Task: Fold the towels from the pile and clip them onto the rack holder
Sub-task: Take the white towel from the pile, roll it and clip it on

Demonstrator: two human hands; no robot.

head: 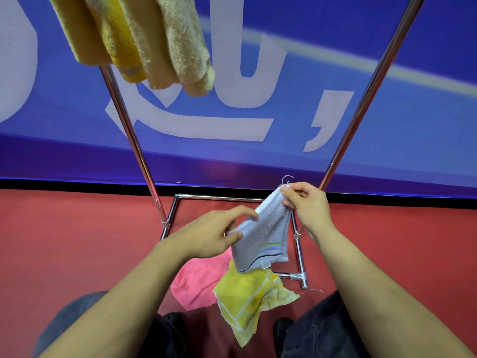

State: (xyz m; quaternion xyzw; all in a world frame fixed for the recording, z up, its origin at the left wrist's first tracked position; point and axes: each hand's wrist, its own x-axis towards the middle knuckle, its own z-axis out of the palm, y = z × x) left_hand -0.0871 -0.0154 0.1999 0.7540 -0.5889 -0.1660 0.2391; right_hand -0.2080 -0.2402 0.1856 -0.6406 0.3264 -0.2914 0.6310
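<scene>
White towel (263,236) hangs below right hand (307,205) (pinched).

Light is bright and even, with only soft, faint shadows on the red floor (77,241). Thin glare lines run along the chrome rack poles (129,130). The hanging towels (144,40), just above and left of the poles, look soft and out of focus. Wide-angle distortion splays the poles outward and bends the blue banner (387,120) behind them.
</scene>
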